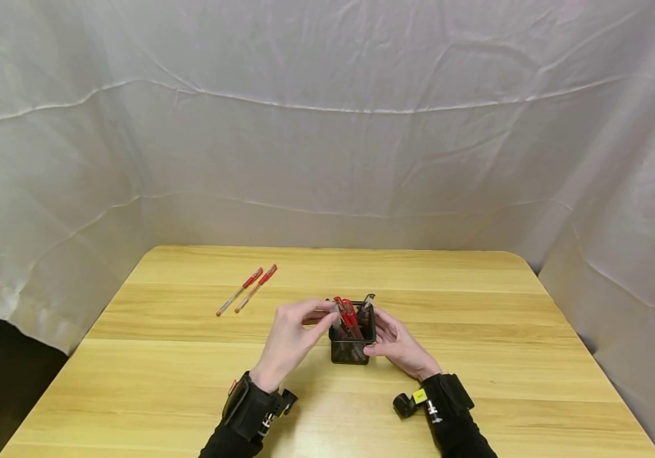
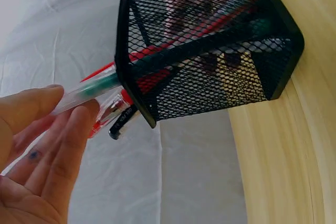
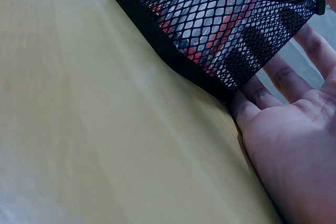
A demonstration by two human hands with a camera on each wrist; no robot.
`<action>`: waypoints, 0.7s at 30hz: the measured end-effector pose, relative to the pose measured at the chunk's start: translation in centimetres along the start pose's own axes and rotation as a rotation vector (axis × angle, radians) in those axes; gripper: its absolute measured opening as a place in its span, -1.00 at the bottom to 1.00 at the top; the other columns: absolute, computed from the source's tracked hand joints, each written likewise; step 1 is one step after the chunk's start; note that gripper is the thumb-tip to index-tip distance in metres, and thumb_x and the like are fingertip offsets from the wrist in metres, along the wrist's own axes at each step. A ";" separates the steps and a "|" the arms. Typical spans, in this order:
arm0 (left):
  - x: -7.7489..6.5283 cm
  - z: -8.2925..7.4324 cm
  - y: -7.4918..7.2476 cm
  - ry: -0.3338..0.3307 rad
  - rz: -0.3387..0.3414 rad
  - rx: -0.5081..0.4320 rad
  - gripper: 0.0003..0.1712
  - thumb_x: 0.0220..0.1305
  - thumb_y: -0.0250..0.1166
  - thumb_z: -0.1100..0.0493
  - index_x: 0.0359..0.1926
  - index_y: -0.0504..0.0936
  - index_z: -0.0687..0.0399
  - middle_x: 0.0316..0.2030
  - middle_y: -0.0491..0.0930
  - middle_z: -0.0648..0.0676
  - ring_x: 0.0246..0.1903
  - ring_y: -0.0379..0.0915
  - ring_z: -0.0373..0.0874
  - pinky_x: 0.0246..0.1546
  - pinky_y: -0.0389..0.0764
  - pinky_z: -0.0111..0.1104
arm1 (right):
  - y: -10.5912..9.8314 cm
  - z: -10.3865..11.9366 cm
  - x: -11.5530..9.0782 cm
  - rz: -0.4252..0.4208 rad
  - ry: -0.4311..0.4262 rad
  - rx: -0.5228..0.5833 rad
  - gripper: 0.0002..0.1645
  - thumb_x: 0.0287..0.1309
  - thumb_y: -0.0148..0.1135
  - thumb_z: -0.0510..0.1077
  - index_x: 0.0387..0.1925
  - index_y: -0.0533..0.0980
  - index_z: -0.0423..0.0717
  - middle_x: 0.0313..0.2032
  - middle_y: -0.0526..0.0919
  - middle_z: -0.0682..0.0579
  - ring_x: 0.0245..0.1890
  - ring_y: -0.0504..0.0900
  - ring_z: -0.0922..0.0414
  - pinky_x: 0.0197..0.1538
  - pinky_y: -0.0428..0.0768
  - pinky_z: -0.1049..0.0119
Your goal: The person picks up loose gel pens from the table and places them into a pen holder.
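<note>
Left hand pinches seemingly green pen, right hand grips holder, two pens beyond.

Pen holder: black mesh, metal-looking, smooth rim | Green pen: clear, glossy plastic | Red pens: smooth plastic, clear barrels | Tabletop: wood-grained, smooth, shows soft sheen | Drape: creased cloth, satiny

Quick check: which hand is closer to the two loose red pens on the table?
Left. The left hand, pinching a green pen in the cup, is to the right of the loose red pens; the right hand is farther right, holding the cup's right side.
</note>
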State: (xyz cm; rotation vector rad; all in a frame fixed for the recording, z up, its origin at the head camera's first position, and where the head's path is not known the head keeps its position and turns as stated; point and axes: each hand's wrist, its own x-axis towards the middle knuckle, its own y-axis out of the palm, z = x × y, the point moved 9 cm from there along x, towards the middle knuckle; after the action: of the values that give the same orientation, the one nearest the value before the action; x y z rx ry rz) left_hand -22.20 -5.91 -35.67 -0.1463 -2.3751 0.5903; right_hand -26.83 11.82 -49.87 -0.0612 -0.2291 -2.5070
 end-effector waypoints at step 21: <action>-2.1 9.1 -4.0 -0.462 0.079 0.327 -0.58 0.39 0.26 0.13 0.15 0.61 0.30 0.06 0.56 0.32 0.03 0.51 0.18 0.08 0.59 0.00 | 0.0 -0.3 -0.1 0.014 -0.001 0.016 0.24 0.10 0.40 -0.32 0.54 -0.24 -0.42 0.54 -0.27 -0.45 0.31 0.30 0.61 0.37 0.24 0.70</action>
State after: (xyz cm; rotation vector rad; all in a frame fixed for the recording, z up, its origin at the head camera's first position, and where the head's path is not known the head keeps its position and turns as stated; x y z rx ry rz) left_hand -26.26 -13.39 -41.23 0.0487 -2.6725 1.1432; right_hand -26.81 11.83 -50.20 -0.0570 -0.2480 -2.4913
